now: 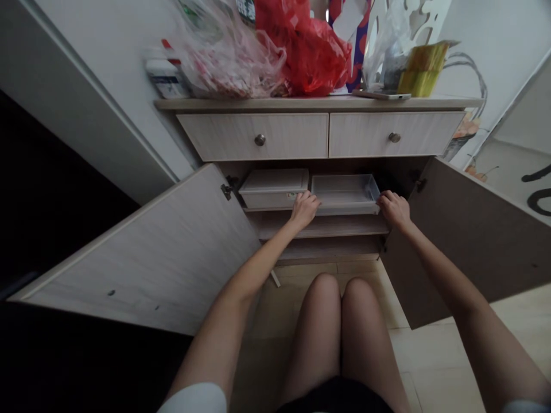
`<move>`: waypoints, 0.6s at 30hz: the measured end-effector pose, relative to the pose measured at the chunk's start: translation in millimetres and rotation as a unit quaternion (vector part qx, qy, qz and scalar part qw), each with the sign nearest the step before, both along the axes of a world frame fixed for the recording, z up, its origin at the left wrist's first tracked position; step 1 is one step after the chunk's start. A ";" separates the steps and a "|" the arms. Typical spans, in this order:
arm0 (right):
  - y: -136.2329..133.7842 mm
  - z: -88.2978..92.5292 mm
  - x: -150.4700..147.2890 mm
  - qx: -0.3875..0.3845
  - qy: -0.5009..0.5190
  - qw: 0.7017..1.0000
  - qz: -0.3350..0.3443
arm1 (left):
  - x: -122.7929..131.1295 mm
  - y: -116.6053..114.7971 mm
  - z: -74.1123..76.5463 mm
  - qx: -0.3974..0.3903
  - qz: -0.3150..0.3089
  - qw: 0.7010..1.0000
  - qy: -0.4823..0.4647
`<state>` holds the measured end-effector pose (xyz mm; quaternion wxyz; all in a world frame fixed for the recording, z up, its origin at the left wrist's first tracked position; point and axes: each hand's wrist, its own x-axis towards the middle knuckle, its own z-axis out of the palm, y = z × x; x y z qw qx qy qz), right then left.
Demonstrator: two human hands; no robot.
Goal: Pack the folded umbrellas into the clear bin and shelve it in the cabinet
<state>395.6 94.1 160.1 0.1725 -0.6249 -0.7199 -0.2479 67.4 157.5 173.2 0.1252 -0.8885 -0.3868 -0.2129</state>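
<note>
A clear plastic storage box [344, 207] without a lid sits on the upper shelf inside the cabinet, its front edge toward me. My left hand [305, 207] is closed on its front left corner. At the front right corner, my right hand [394, 207] has its fingers curled round the box's edge. Just left of it on the same shelf stands a white lidded box [275, 198] with a small label on its front, close beside my left hand. The fingertips of both hands are partly hidden.
The left door [146, 252] and right door [469, 241] of the cabinet stand wide apart on either side of my arms. Two drawers with round knobs [259, 140] are above. On top lie a red plastic bag [318, 57], a phone [381, 95] and a yellow container [424, 69].
</note>
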 end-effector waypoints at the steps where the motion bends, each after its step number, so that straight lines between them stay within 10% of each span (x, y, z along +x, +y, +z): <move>1: -14.1 -3.2 1.5 0.013 -0.001 1.000 0.018 | -3.8 -13.5 -1.0 0.006 -0.009 1.000 -0.008; 10: -146.1 -35.5 -19.7 0.034 0.020 0.992 0.118 | -48.6 -141.1 -33.3 -0.005 -0.039 0.998 -0.050; 18: -193.7 -76.7 -41.0 -0.017 0.027 0.989 0.141 | -69.5 -199.8 -94.3 -0.049 -0.018 0.995 -0.081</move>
